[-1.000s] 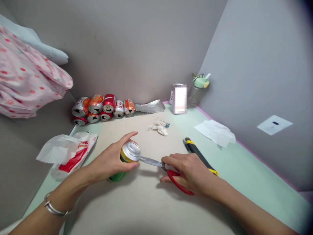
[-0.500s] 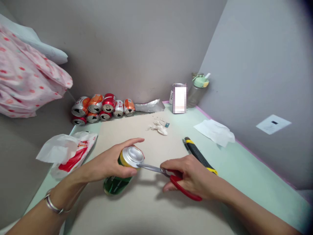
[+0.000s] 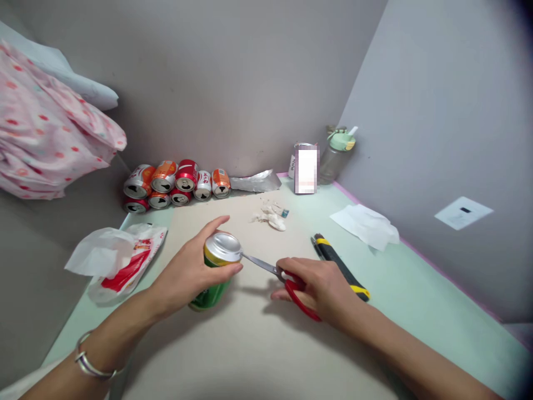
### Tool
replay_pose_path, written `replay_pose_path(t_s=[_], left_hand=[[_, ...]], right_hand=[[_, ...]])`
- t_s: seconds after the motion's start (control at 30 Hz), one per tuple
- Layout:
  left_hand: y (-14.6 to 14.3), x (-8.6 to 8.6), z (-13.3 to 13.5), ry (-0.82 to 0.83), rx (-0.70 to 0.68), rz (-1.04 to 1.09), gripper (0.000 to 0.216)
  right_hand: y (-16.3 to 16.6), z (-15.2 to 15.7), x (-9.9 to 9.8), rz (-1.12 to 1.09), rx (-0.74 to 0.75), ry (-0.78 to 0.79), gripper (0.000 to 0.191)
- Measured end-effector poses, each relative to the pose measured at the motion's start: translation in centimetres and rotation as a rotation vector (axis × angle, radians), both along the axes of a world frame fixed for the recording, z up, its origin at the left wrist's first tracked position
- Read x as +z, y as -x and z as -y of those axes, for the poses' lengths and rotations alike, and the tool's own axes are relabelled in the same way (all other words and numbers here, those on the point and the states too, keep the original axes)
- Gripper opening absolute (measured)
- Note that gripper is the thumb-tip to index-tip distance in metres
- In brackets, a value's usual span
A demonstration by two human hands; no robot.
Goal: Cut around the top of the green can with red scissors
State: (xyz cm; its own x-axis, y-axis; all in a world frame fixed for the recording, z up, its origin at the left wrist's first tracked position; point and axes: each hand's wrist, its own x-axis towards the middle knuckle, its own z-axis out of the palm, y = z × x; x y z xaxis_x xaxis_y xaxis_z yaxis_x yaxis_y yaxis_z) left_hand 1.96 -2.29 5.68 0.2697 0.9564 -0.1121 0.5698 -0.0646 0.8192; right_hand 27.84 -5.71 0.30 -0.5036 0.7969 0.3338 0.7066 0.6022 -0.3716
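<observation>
My left hand (image 3: 187,269) is wrapped round a green and yellow drinks can (image 3: 214,272), which stands tilted on the beige board (image 3: 250,344) with its silver end towards me. My right hand (image 3: 320,286) grips red-handled scissors (image 3: 283,278). Their steel blades point left, and the tips touch the can just under its top rim. A silver bangle sits on my left wrist.
A stack of several red and orange cans (image 3: 175,183) lies against the back wall. A white and red plastic bag (image 3: 116,261) rests at the left. A black and yellow utility knife (image 3: 339,266) lies right of my hand; a tissue (image 3: 366,225), paper scraps (image 3: 270,216), and a bottle (image 3: 337,153) are farther back.
My left hand has tipped the can more upright and moved it slightly up and away. My right hand followed with the scissors, keeping the blade tips at the can's rim.
</observation>
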Motion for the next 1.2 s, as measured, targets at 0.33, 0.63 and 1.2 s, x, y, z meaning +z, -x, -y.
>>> replay_pose_path(t_s=[0.33,0.63,1.2], left_hand=[[1.9,-0.4,-1.6,0.213,-0.221,0.069,0.086],[0.8,0.1,-1.1,0.059,-0.076,0.032,0.080],[1.6,0.6,-1.3,0.167,-0.287,0.107,0.084]], right_hand=[[-0.8,-0.2,0.4,0.121,-0.022,-0.109,0.034],[-0.2,-0.4,0.6,0.167,0.005,0.003,0.043],[-0.4,0.0,1.2,0.018,0.103,0.147,0.040]])
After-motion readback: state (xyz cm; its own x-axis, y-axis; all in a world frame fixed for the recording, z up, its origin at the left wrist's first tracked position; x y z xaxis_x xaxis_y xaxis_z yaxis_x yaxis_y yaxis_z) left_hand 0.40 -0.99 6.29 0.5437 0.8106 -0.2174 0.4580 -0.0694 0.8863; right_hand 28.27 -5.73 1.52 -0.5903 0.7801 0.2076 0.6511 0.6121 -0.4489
